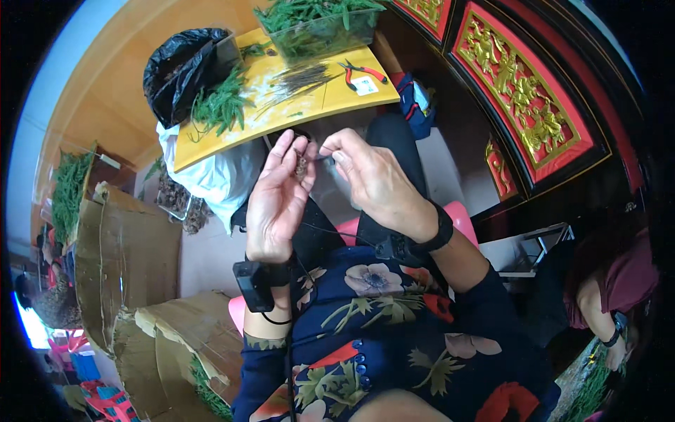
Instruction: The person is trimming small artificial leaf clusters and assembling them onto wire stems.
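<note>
My left hand [275, 200] is raised palm up in front of me and holds a small brown pine cone [301, 167] between thumb and fingers. My right hand [370, 176] is beside it, its fingertips pinched on a thin wire [325, 156] that runs to the cone. Both wrists wear black bands with small devices. A thin black cable hangs between my forearms.
A yellow table [211, 137] ahead carries green needle sprigs [222, 104], a bundle of thin wires [299, 79], red-handled pliers [362, 72] and a clear bin of greenery [320, 28]. A black bag [179, 67], a white bag and cardboard boxes [123, 246] stand left. Another person sits at right [615, 288].
</note>
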Demonstrator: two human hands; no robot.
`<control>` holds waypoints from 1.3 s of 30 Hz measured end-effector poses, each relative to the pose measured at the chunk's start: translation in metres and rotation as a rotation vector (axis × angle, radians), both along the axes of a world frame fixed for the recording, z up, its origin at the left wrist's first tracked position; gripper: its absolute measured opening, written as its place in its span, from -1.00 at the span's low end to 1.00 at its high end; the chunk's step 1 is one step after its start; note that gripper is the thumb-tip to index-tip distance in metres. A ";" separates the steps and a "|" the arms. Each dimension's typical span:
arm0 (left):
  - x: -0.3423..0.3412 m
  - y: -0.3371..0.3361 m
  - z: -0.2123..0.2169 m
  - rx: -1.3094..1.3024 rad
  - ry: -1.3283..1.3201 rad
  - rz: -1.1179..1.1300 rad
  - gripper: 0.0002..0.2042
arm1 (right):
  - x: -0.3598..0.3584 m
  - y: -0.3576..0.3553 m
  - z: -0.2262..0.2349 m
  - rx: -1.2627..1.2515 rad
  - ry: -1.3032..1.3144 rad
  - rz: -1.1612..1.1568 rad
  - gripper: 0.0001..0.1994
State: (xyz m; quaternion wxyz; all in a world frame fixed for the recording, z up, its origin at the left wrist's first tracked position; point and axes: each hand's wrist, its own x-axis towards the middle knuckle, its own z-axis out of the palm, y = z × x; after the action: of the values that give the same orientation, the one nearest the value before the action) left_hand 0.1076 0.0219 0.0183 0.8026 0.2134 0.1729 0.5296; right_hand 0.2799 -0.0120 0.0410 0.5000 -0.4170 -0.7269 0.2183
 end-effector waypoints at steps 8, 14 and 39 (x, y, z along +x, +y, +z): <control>0.009 0.008 -0.019 -0.231 -0.200 0.009 -0.64 | 0.014 0.006 -0.015 0.050 -0.002 -0.018 -0.89; 0.020 0.003 -0.020 -0.316 -0.170 0.058 -0.72 | 0.006 0.003 -0.021 0.032 -0.014 0.109 -0.83; 0.030 -0.004 -0.014 -0.143 -0.159 0.122 -0.78 | 0.011 0.000 -0.019 0.069 -0.073 -0.112 -0.96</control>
State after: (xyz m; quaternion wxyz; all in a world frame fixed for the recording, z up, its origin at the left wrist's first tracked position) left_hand 0.1377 0.0174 0.0041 0.7933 0.1022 0.1587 0.5789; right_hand 0.2910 -0.0120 0.0223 0.4989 -0.4471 -0.7272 0.1496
